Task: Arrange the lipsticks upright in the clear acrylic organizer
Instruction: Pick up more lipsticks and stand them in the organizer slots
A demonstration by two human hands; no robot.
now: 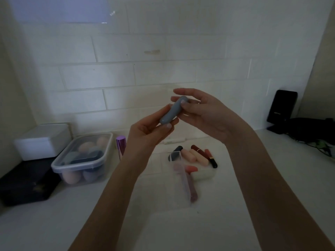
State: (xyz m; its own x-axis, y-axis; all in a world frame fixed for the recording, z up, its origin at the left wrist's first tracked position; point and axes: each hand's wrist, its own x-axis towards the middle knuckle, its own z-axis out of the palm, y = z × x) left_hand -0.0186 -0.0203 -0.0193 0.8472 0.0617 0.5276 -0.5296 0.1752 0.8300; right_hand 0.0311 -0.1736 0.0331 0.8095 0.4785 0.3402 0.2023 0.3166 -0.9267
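Note:
A grey-blue lipstick (pixel 171 110) is held up in the air before the tiled wall, tilted. My left hand (pixel 150 131) pinches its lower end and my right hand (pixel 201 109) pinches its upper end. Below on the white counter lies the clear acrylic organizer (pixel 181 180), with a dark lipstick (pixel 175 154) and a long pink tube (pixel 190 189) in or behind it; which, I cannot tell. Beside it lie several loose lipsticks: pale pink ones (pixel 196 156), a dark red one (pixel 196 149), a red-and-black one (pixel 211 159), a coral one (pixel 191 169) and a white one (pixel 203 174).
A clear lidded tub (pixel 85 156) of makeup sponges stands at the left, a white box (pixel 43 140) behind it and a dark box (pixel 25 185) in front. A purple metallic tube (pixel 121 145) stands upright by the tub. A black phone stand (pixel 282 109) and cables sit at the right.

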